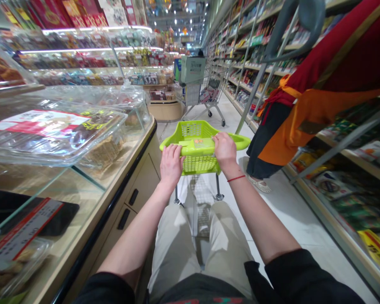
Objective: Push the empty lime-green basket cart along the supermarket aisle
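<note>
Glass display counter [82, 185] at far left, lidded plastic trays [50, 135] on top. Left hand [172, 164] and right hand [224, 150] on lime-green shopping cart handle [198, 146], fingers curled over bar, pressed together. Orange-aproned co-worker [291, 126] just right; stocked shelves [351, 181] beyond.

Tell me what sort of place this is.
Very likely a supermarket: shelves of packaged goods line the aisle, a glass counter holds boxed food, and the left hand and right hand grip a green shopping cart.
</note>
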A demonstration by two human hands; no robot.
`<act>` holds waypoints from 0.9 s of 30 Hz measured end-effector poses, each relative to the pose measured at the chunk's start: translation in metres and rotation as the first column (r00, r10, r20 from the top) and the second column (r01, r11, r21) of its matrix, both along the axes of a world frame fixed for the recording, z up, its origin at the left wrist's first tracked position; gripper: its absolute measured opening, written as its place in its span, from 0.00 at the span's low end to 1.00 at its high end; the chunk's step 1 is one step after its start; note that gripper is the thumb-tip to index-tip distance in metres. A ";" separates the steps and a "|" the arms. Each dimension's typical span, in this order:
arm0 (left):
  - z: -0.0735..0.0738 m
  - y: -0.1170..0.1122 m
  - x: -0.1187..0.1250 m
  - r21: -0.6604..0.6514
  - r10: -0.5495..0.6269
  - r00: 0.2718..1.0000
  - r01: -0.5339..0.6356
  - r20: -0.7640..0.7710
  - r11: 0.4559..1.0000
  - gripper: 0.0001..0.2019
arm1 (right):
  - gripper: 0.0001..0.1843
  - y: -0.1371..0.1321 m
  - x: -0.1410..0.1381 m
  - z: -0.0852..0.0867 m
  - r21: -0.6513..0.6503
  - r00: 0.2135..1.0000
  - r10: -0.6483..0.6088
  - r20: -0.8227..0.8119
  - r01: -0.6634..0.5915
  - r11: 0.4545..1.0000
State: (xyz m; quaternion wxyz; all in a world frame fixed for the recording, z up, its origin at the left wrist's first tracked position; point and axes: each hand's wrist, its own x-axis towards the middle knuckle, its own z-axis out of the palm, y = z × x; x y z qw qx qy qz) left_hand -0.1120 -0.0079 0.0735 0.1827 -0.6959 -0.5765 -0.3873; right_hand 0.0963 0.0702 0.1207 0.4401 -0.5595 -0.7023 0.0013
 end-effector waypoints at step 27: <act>-0.004 0.002 0.002 0.009 0.003 1.000 -0.003 0.016 1.000 0.18 | 0.17 -0.010 -0.032 0.031 -0.234 0.963 -0.020 0.268 0.085 0.968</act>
